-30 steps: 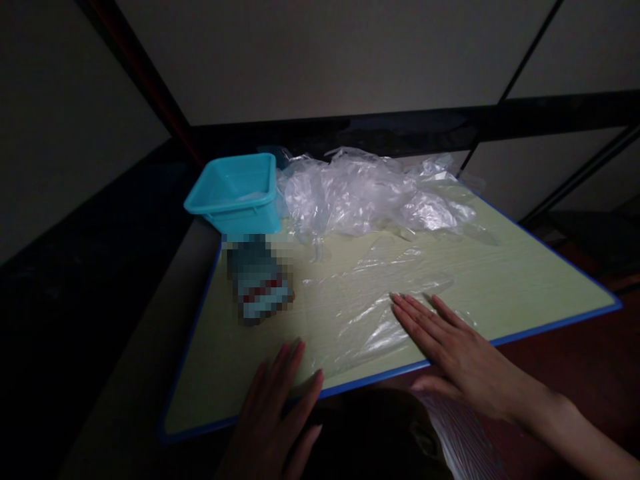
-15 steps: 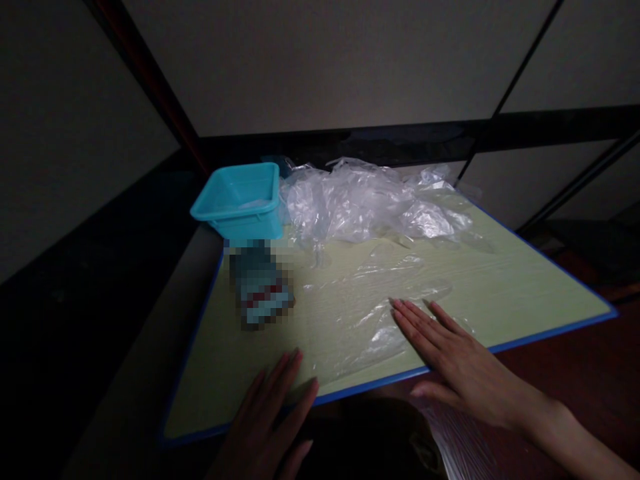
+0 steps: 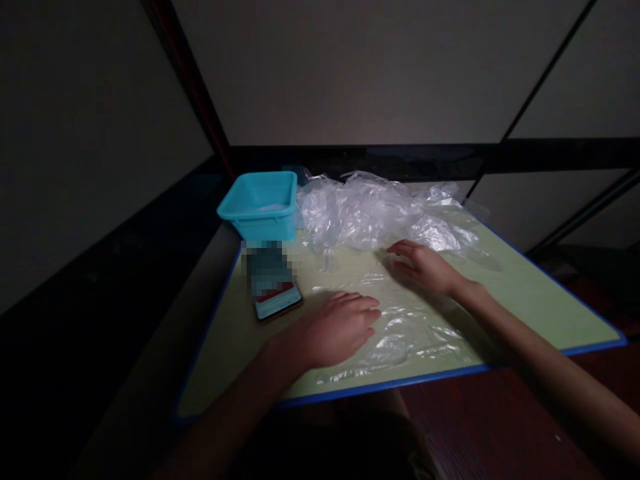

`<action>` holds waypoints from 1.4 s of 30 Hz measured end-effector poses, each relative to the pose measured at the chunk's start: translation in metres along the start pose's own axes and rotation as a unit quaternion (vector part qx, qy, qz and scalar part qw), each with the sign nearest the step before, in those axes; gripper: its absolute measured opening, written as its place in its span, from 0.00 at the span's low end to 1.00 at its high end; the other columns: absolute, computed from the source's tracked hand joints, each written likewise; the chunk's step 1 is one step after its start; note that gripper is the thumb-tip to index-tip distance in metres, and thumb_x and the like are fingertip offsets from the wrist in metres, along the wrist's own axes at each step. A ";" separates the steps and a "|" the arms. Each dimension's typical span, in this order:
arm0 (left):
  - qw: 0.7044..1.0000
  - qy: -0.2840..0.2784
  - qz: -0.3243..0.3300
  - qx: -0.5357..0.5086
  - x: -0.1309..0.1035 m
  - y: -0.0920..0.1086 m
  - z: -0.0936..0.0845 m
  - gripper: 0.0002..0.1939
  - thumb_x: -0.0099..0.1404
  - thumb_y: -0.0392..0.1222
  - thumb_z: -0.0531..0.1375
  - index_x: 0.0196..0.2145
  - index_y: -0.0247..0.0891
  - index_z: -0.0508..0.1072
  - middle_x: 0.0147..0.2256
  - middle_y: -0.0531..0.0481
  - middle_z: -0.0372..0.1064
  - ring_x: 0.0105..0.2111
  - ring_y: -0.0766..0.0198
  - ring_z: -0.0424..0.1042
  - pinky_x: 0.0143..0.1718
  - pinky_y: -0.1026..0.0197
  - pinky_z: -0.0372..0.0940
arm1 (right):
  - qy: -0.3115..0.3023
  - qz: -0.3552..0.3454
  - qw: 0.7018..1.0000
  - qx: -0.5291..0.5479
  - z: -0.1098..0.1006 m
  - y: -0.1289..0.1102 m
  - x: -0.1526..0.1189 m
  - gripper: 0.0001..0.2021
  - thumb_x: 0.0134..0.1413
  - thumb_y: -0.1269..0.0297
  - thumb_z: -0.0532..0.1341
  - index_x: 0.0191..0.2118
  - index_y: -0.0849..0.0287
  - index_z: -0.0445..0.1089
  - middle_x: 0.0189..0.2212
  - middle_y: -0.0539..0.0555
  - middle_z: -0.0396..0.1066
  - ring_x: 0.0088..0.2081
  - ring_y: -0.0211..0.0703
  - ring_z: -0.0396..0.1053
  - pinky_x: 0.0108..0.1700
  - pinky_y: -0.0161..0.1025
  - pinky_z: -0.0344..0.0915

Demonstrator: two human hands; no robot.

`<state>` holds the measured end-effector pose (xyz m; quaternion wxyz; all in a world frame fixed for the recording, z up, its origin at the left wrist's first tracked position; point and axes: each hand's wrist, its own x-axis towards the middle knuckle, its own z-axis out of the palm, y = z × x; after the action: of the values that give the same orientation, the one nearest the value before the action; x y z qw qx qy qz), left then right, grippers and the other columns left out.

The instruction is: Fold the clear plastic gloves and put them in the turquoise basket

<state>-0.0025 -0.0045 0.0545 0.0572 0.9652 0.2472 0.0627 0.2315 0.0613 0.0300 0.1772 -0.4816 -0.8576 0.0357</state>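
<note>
A thin clear plastic bag (image 3: 400,340) lies spread, with some wrinkles, near the front of the table. My left hand (image 3: 345,327) is over its left part, fingers stretched out and nothing visibly held. Farther back, my right hand (image 3: 423,267) hovers or rests by the bag's far edge. Its fingers are slightly bent, with the thumb apart, and I see nothing in them. Just beyond the right hand is a heap of crumpled clear plastic bags (image 3: 370,210).
A turquoise plastic basin (image 3: 267,227) stands at the table's back left corner, with something pale inside. In front of it lies a phone (image 3: 277,305), partly pixelated. The pale green table (image 3: 540,313) has a blue edge. Cabinet panels (image 3: 350,73) rise behind it.
My left hand has come from the front edge onto the flat bag. My right hand has moved away from me toward the heap. The view has shifted slightly.
</note>
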 end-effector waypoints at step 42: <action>0.957 0.180 -0.133 -0.182 0.033 -0.030 0.051 0.28 0.59 0.31 0.54 0.56 0.34 0.50 0.46 0.42 0.67 0.46 0.55 0.67 0.48 0.51 0.63 | -0.118 0.099 0.852 0.500 0.003 0.003 -0.004 0.11 0.55 0.58 0.58 0.34 0.62 0.66 0.27 0.54 0.72 0.25 0.34 0.66 0.29 0.34 0.63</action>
<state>0.0200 0.0337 0.0030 0.1948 0.8697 0.3637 0.2711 0.2348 0.0601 0.0249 0.2869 -0.4022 -0.6864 0.5336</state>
